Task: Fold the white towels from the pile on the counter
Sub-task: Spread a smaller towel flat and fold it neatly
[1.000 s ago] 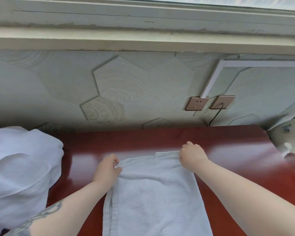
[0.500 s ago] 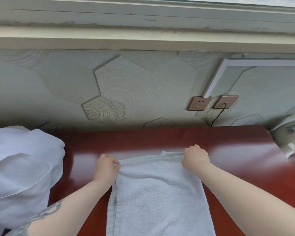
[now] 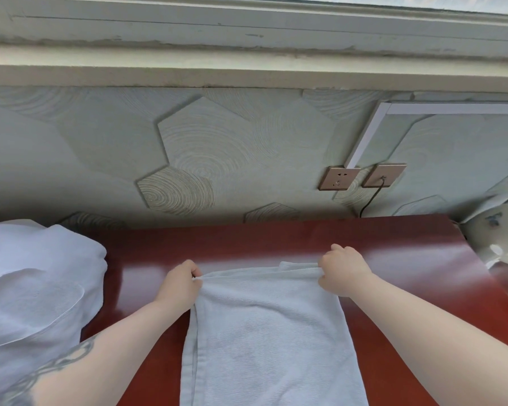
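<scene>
A white towel (image 3: 270, 335) lies lengthwise on the red-brown counter (image 3: 408, 259), running from the middle down past the bottom of the view. My left hand (image 3: 180, 284) pinches its far left corner. My right hand (image 3: 342, 271) grips its far right corner. The far edge is stretched taut between them, and a second layer of cloth shows just behind that edge. A pile of white towels (image 3: 33, 288) sits on the counter at the left.
A patterned wall rises right behind the counter, with two sockets (image 3: 339, 177) and a black cable (image 3: 370, 200) plugged into the right one. A white object (image 3: 499, 238) stands past the counter's right end.
Both hands pulled apart slightly, so the towel's far edge went from slack to taut and straight. The hands stayed at the two far corners.
</scene>
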### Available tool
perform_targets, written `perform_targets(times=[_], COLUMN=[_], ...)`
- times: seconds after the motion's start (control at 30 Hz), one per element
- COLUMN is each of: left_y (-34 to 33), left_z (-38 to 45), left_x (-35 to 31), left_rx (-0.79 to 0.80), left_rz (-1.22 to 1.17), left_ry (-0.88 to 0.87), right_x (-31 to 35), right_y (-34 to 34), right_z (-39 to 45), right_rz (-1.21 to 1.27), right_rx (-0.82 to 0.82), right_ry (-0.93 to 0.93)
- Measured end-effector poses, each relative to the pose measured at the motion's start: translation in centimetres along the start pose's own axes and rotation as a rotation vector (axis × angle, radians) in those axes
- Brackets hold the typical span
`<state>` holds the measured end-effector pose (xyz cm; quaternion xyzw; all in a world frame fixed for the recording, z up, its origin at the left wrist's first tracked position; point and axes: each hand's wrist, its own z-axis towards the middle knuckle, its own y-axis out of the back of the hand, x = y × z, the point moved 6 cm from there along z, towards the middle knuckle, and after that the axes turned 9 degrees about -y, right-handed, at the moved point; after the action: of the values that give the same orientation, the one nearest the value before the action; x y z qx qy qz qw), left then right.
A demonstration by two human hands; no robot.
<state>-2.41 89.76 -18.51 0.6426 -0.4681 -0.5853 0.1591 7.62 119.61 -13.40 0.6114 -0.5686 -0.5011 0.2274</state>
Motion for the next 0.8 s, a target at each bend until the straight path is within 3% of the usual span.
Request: perform_targets(times=[0.43,0.8], left_y=[1.2,1.3], left_z=[0.8,1.3], left_x=[-0.8,-0.5], left_rx=[-0.008,-0.17], left_rz=[0.159,0.033], left_ry=[0.061,0.128], right_x=[-1.8,-1.3], right_y=[-0.5,-2.6], right_z=[0.0,0.8], right_rz=[-0.118,0.284], right_rx=[0.043,0.18], right_ry=[-0.188,-0.372])
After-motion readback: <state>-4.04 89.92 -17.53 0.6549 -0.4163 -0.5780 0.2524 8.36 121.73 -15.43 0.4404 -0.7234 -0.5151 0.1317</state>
